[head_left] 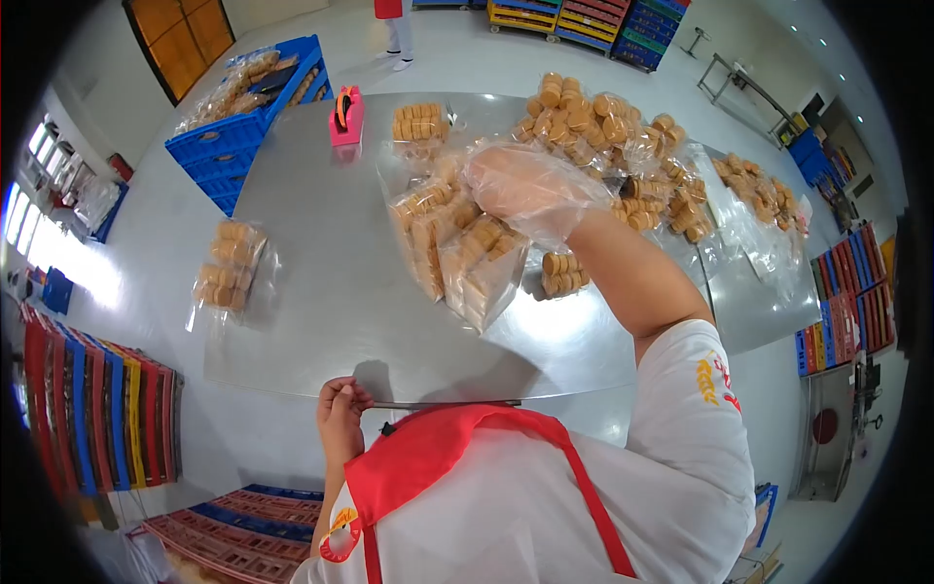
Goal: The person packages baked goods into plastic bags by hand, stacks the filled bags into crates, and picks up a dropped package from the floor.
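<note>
**Lot: bagged biscuits (426,238), mid-table, right hand (530,190) above**

Head view.

Item: bagged biscuits, a loose cluster. They are lying mid-table, partly overlapping, on the metal table (326,292); the nearest bag (484,282) is pointing its clear end toward the near edge.

Item: right hand, in clear plastic. It is hovering over or resting on the cluster's far right part; contact is unclear. Plastic is hiding the fingers, so their spread and any hold cannot be told.

Item: left hand (342,401), bare. It is sitting at the near table edge, fingers curling in to the thumb; whether they are holding anything cannot be told.

Surroundings: a two-part pack (231,265) is lying apart at left; a pink tape dispenser (347,119) is standing far left; a heap of more bags (584,119) is filling the far right; a small bag (564,275) is lying beside the right forearm.

Step, as judged: the right hand is sorting or arranging bags. The next move seems to be calling for a clear hold on one bag without dragging its neighbours.
</note>
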A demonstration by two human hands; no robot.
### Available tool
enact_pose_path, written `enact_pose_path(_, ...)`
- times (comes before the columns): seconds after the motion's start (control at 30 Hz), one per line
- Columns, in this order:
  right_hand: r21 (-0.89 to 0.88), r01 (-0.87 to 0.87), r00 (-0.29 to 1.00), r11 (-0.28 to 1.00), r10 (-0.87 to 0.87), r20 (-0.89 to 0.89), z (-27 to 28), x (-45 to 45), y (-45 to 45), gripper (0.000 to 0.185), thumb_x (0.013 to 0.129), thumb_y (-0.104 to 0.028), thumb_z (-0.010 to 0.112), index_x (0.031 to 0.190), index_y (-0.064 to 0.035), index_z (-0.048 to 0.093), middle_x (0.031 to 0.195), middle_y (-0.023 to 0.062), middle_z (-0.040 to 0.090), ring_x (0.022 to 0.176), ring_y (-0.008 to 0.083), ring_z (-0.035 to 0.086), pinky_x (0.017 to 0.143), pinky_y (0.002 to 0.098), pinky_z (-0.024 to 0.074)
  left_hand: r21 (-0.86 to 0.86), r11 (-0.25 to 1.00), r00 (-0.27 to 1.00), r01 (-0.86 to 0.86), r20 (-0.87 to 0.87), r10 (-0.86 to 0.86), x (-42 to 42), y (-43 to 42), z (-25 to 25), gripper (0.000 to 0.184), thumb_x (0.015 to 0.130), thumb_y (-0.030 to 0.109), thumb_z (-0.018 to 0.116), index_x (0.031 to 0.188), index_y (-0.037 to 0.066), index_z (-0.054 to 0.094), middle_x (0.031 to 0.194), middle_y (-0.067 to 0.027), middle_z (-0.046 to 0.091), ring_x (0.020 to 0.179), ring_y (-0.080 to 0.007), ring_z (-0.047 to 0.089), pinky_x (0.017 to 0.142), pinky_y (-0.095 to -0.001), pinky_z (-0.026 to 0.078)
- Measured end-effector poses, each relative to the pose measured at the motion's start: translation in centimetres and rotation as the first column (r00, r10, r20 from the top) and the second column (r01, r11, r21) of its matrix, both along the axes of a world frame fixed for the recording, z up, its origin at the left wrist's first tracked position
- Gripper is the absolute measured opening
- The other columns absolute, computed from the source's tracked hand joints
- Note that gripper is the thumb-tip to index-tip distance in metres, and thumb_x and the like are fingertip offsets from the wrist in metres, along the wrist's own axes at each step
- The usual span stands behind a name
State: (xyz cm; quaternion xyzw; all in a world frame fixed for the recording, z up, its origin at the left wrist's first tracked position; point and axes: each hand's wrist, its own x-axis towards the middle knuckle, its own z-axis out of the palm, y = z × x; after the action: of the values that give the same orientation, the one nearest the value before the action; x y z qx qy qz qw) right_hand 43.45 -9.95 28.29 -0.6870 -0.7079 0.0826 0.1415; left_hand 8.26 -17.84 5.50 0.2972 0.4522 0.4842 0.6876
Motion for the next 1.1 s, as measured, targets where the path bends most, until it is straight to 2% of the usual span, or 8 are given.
enact_pose_path(0.33, -0.127, -0.179, 0.983, 0.976, 0.173, -0.061, -1.0, 2.4, 0.1, 0.024, 0.085, -0.018, 0.053, 0.099, -0.0046, 0.066, 0.093, 0.0214, 0.064, 0.089, 0.038, 0.061, 0.082, 0.0469, 0.0473, 0.038, 0.998, 0.99, 0.049, -0.135, -0.043, 2.5, -2.3, 1.6, 0.015, 0.095, 0.008, 0.055, 0.107, 0.0, 0.059, 0.091, -0.0056, 0.06, 0.079, -0.0145, 0.058, 0.077, -0.0305, 0.05)
enact_pose_path(0.53, 0.177, -0.454, 0.888, 0.873, 0.46, 0.008, -7.1, 5.0, 3.6, 0.03, 0.085, -0.017, 0.055, 0.11, -0.0018, 0.061, 0.106, 0.025, 0.064, 0.103, 0.0426, 0.058, 0.09, 0.0488, 0.0447, 0.062, 0.998, 0.958, -0.016, -0.285, 0.033, 0.5, -4.7, 0.5, 0.017, 0.094, 0.01, 0.058, 0.108, 0.0, 0.06, 0.092, -0.0055, 0.062, 0.083, -0.0139, 0.061, 0.077, -0.029, 0.051)
enact_pose_path(0.6, -0.053, -0.27, 0.956, 0.961, 0.274, 0.105, -2.6, 1.3, 2.4, 0.036, 0.085, -0.021, 0.055, 0.116, -0.0032, 0.06, 0.108, 0.0248, 0.065, 0.103, 0.0436, 0.059, 0.089, 0.0499, 0.0466, 0.079, 0.996, 0.939, -0.038, -0.338, 0.063, -0.8, -6.0, -0.2, 0.018, 0.094, 0.01, 0.058, 0.109, 0.0, 0.06, 0.093, -0.0052, 0.062, 0.085, -0.0133, 0.062, 0.077, -0.0283, 0.051)
enact_pose_path(0.63, 0.076, -0.334, 0.942, 0.939, 0.335, 0.002, -4.0, 1.8, 2.4, 0.037, 0.085, -0.024, 0.056, 0.117, -0.0049, 0.062, 0.106, 0.0243, 0.066, 0.098, 0.0426, 0.062, 0.085, 0.051, 0.0487, 0.08, 0.993, 0.923, -0.083, -0.369, 0.107, -1.9, -7.1, -0.8, 0.018, 0.095, 0.01, 0.058, 0.109, 0.0, 0.06, 0.093, -0.005, 0.063, 0.085, -0.0131, 0.062, 0.077, -0.0279, 0.051)
enact_pose_path(0.67, -0.003, -0.206, 0.968, 0.979, 0.204, 0.147, -3.6, 0.6, 2.5, 0.034, 0.086, -0.025, 0.055, 0.11, -0.0056, 0.068, 0.102, 0.0239, 0.067, 0.094, 0.041, 0.064, 0.082, 0.0513, 0.0494, 0.119, 0.987, 0.905, -0.11, -0.398, 0.149, -2.7, -8.1, -1.6, 0.018, 0.095, 0.011, 0.059, 0.109, 0.0, 0.06, 0.091, -0.0036, 0.062, 0.083, -0.0112, 0.06, 0.075, -0.0265, 0.05)
enact_pose_path(0.7, -0.041, -0.155, 0.988, 0.987, 0.155, -0.017, -1.5, -2.1, 1.4, 0.029, 0.085, -0.024, 0.057, 0.099, -0.0039, 0.071, 0.098, 0.024, 0.067, 0.093, 0.0394, 0.064, 0.081, 0.0492, 0.0493, 0.142, 0.981, 0.895, -0.135, -0.406, 0.182, -3.6, -9.3, -2.1, 0.018, 0.094, 0.01, 0.059, 0.109, 0.001, 0.06, 0.089, -0.0027, 0.061, 0.079, -0.0103, 0.057, 0.073, -0.0256, 0.049)
enact_pose_path(0.77, -0.018, -0.125, 0.99, 0.992, 0.126, 0.056, -2.8, -1.9, 2.8, 0.024, 0.083, -0.019, 0.058, 0.091, 0.0004, 0.07, 0.089, 0.0237, 0.066, 0.084, 0.04, 0.062, 0.074, 0.0468, 0.0481, 0.13, 0.959, 0.873, -0.253, -0.396, 0.284, -4.8, -11.6, -2.0, 0.019, 0.093, 0.012, 0.062, 0.108, 0.001, 0.061, 0.088, -0.0023, 0.061, 0.08, -0.0095, 0.056, 0.072, -0.0262, 0.048)
enact_pose_path(1.1, 0.225, -0.591, 0.803, 0.775, 0.593, 0.064, 2.5, -10.7, 0.4, 0.006, 0.067, 0.005, 0.048, 0.072, 0.0029, 0.049, 0.072, 0.0136, 0.046, 0.07, 0.0283, 0.045, 0.067, 0.0378, 0.0393, 0.053, 0.854, 0.762, -0.518, -0.424, 0.489, -9.3, -21.3, -2.0, 0.017, 0.094, 0.011, 0.06, 0.107, 0.001, 0.061, 0.084, -0.0008, 0.059, 0.078, -0.0068, 0.056, 0.071, -0.0238, 0.047)
